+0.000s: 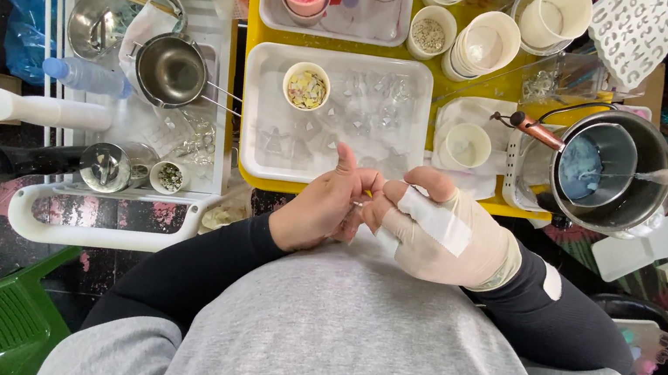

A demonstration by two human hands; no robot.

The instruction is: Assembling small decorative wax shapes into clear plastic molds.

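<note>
The person's left hand [322, 208] and right hand [434, 229] meet fingertip to fingertip just below the near edge of the white tray [254, 162], over the grey-clad lap. The right hand is wrapped in a beige bandage with a strip of white tape across its back. Between the tips of both hands sits a tiny pale object [361, 204] (too small to tell what it is); the left thumb and fingers are drawn together on it, thumb up, and the right fingers curl in toward the same spot, so both hands are pinched closed around it.

On the white tray, toward its far left, stands a small cup of pale flakes [307, 86], with clear little moulded pieces [370, 96] scattered beside it. To the right of the tray a steel pot [610, 171] with a wooden handle holds a bluish mass. To the tray's left a wire rack carries a steel saucepan [168, 70] and a white bottle [41, 110] lying on its side.
</note>
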